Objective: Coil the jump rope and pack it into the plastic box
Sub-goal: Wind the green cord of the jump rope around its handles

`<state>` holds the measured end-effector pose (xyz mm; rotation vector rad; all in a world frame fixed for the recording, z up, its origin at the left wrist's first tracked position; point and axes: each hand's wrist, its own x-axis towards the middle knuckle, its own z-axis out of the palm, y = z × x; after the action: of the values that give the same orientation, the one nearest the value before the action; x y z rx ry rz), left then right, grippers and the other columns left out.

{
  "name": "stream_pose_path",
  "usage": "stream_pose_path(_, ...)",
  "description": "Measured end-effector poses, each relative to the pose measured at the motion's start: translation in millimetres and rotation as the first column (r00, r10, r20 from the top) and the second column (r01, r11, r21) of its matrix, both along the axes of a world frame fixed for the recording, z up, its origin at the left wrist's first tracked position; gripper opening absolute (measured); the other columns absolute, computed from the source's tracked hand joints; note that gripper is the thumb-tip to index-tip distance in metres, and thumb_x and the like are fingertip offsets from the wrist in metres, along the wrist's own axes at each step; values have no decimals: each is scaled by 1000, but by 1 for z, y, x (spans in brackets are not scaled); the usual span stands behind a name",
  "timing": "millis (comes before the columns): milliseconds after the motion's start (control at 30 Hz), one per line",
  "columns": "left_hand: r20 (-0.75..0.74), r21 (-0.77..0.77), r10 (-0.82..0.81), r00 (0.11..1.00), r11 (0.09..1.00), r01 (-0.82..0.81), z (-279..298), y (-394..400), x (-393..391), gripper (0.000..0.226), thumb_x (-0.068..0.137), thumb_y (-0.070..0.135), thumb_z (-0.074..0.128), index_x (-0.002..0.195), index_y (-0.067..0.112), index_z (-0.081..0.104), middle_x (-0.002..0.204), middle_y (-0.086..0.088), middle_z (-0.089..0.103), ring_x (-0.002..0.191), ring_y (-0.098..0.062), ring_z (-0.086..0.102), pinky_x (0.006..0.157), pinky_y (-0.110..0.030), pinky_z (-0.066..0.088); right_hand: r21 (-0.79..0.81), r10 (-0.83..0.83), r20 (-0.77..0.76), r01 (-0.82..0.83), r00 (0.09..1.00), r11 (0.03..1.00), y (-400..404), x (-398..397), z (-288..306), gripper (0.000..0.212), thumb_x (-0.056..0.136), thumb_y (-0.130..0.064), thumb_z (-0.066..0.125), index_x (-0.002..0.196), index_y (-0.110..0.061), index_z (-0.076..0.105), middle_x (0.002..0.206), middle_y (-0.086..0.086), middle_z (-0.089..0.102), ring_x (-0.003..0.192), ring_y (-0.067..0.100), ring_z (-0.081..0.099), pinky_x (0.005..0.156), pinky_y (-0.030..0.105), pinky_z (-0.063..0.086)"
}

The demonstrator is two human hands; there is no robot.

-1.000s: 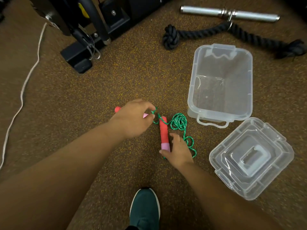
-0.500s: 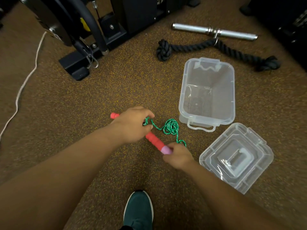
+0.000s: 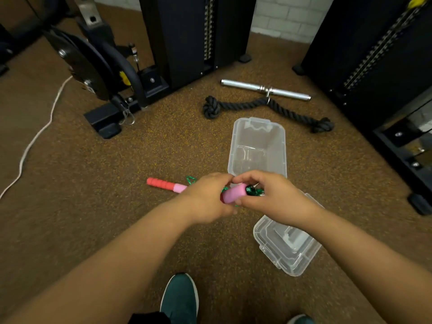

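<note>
Two red-and-pink jump rope handles (image 3: 166, 184) are counted, one clear plastic box (image 3: 257, 146), one clear lid (image 3: 289, 249), two hands (image 3: 205, 199).

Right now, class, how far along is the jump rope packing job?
Done: the plastic box sits open and empty, its lid off beside it. In hand: the left hand and right hand hold one pink-ended handle with bunched green rope. Left: the other handle still lies on the floor; nothing is packed.

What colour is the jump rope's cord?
Green. The head view shows the cord bunched by the right hand, next to the pink handle end.
</note>
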<state>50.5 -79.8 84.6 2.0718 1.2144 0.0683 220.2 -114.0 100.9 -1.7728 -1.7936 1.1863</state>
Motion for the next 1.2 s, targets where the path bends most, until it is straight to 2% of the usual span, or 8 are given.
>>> stream_pose_path(200,304,-32,117,946,993,-112,21,-27,1,42,81,20,71,121,19,58,111,-1,59,103,-17,54,90,-30,43,19,-77,-118,80,990,997,-35,17,39,40,77,-13,75,110,-32,65,100,0,70,88,24,67,82,39,54)
stream_pose_path(300,357,-75,178,917,984,-162,19,-31,-4,42,84,20,68,124,21,55,113,-1,59,101,-15,54,86,-29,44,-3,-73,-122,73,990,997,-45,24,37,16,82,-13,70,94,-23,73,67,-6,68,63,10,59,64,31,48)
stream_pose_path(533,335,-227,264,905,954,-194,12,-20,-18,28,90,22,61,117,26,52,87,17,51,82,-3,49,71,-24,38,53,-257,-270,281,928,958,-37,32,51,22,93,-25,52,89,-20,73,52,-18,59,52,-3,49,58,10,45)
stream_pose_path(633,322,-271,279,905,943,-194,9,-14,-15,28,91,23,61,117,30,52,88,16,54,86,-7,51,77,-27,41,118,-256,-250,292,934,949,-35,27,48,25,97,-21,46,94,-18,71,51,-31,57,49,-6,47,58,12,47)
stream_pose_path(800,304,-469,302,904,873,-134,4,-8,-16,25,86,27,66,110,30,59,98,6,65,98,-15,59,93,-33,45,366,-177,-59,187,982,912,-31,24,44,19,94,-25,54,95,-23,73,57,-21,58,58,3,52,58,14,39)
stream_pose_path(900,414,-581,314,854,814,-18,13,-9,-9,44,80,44,57,120,24,62,119,-1,68,116,-17,59,104,-35,39,513,-36,82,-11,996,859,-29,22,50,18,89,-32,58,95,-24,73,80,-16,65,80,1,59,70,10,41)
stream_pose_path(1000,510,-695,447,735,717,47,25,-5,2,73,92,61,22,125,9,61,124,-13,66,123,-25,55,107,-38,34,531,117,175,-194,978,825,-28,16,56,20,88,-36,57,95,-26,73,80,-10,65,77,2,58,70,17,45)
stream_pose_path(1200,521,-814,526,672,544,205,40,-3,11,113,78,81,0,97,-6,70,111,-35,63,112,-43,60,104,-44,41,599,155,168,-226,974,768,-26,13,69,16,84,-38,63,92,-28,72,78,-11,59,73,2,56,65,25,48)
